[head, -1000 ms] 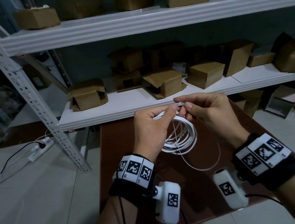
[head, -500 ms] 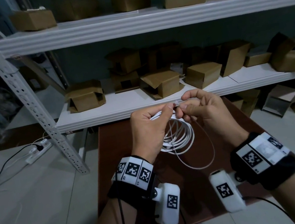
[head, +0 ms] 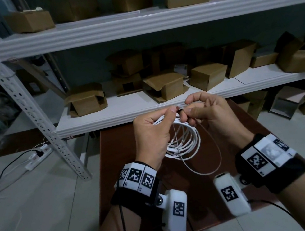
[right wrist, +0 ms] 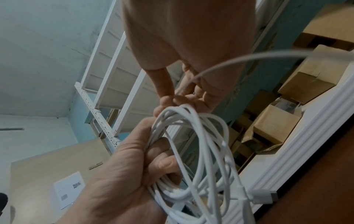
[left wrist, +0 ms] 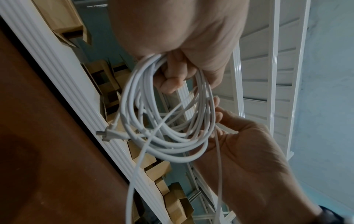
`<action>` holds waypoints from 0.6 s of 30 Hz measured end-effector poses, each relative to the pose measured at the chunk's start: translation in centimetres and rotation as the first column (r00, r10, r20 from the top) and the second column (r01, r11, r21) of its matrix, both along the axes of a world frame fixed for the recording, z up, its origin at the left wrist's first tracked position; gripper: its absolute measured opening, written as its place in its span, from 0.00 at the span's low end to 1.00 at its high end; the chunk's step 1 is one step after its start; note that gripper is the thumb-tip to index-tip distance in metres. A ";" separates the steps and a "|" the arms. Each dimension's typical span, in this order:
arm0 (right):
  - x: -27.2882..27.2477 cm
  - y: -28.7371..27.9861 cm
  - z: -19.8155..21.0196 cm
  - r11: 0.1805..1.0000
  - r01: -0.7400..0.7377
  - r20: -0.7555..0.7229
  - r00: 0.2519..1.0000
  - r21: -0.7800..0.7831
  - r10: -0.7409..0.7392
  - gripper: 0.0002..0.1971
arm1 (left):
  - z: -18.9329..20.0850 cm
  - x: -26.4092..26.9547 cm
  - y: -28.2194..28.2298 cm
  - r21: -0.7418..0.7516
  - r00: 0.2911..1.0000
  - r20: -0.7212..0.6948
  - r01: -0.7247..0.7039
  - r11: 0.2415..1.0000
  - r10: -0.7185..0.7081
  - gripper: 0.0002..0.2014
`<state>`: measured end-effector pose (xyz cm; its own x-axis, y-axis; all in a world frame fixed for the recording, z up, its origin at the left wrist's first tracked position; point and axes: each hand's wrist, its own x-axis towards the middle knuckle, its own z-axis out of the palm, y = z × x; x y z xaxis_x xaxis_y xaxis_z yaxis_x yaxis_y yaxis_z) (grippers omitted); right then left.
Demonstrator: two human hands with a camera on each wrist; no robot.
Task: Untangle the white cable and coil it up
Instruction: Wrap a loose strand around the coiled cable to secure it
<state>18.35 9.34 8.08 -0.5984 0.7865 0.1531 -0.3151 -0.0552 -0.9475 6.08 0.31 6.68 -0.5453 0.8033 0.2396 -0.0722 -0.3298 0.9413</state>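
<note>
The white cable (head: 187, 139) is held in the air above the brown table (head: 115, 162), wound into a bundle of loops. The bundle is gripped at its top by the left hand (head: 152, 135), whose fingers are curled through the loops, with the thumb pressed down on them. A strand near the top of the bundle is pinched by the right hand (head: 211, 117) between thumb and forefinger; its other fingers are curled. The two hands are touching or nearly so. One long slack loop (head: 215, 167) is seen hanging below the bundle, between the wrists, clear of the tabletop. In the wrist views a white plug (left wrist: 113, 134) is seen sticking out from the bundle's side. The table's far edge lies just beside the lower shelf (head: 126, 111), which is lined with cardboard boxes (head: 85, 100). Open tiled floor (head: 31, 206) is seen to the left, bounded by the shelf's perforated upright (head: 24, 100) and a power strip (head: 37, 157).
</note>
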 end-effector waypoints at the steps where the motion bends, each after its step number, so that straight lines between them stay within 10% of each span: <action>1: 0.0 0.0 0.0 1.000 0.002 0.001 1.000 -0.001 -0.002 0.11 | 0.0 0.1 -0.1 0.003 1.000 -0.012 0.002 1.000 -0.002 0.12; 18: -0.4 0.0 -0.4 1.000 0.027 0.017 0.999 0.015 -0.027 0.11 | -0.2 -0.1 0.2 0.005 0.998 -0.061 -0.029 1.000 0.029 0.13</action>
